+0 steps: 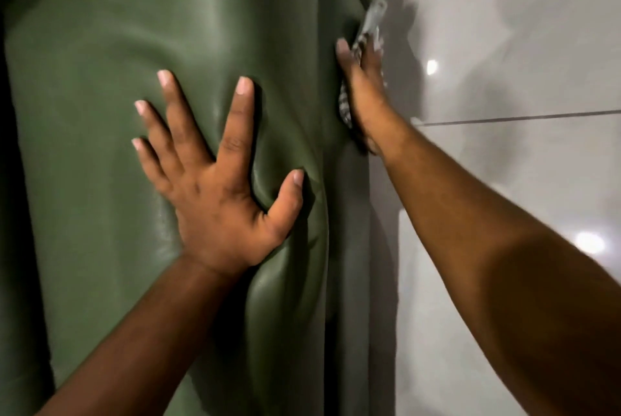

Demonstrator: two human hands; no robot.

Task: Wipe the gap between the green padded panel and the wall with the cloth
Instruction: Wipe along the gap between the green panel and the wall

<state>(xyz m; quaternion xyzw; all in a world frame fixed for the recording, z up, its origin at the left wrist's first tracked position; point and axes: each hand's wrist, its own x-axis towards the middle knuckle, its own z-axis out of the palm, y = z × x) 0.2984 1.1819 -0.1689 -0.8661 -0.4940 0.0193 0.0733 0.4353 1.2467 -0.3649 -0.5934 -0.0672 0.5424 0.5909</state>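
Cloth (346,106) wedged at right edge of green padded panel (100,113), right where panel meets wall (521,46). Checked dark-and-light weave showing below the palm, pale grey end poking up past the fingertips, blurred. No readable brand, label or writing anywhere.

Right hand (364,86) flat, edge-on in the gap, fingers straight and pressed onto cloth, pinning it against panel side rather than wrapped round it. Thumb lying against the panel edge. Right forearm running up from lower right.

Left hand (215,194) flat on panel face, all 5 digits spread wide, nothing held. Padding dented under palm, deep crease between thumb and index, folds running down from heel of hand.

Panel: smooth green leather-like cover, soft sheen, vertical seam just left of right edge. Another seam at top right corner.

Wall: glossy pale grey tiles, 1 dark horizontal grout line (521,117) right of the wrist. 2 bright light reflections on tiles. Hand and arm shadows cast on wall beside the gap. Far left in dark shade.
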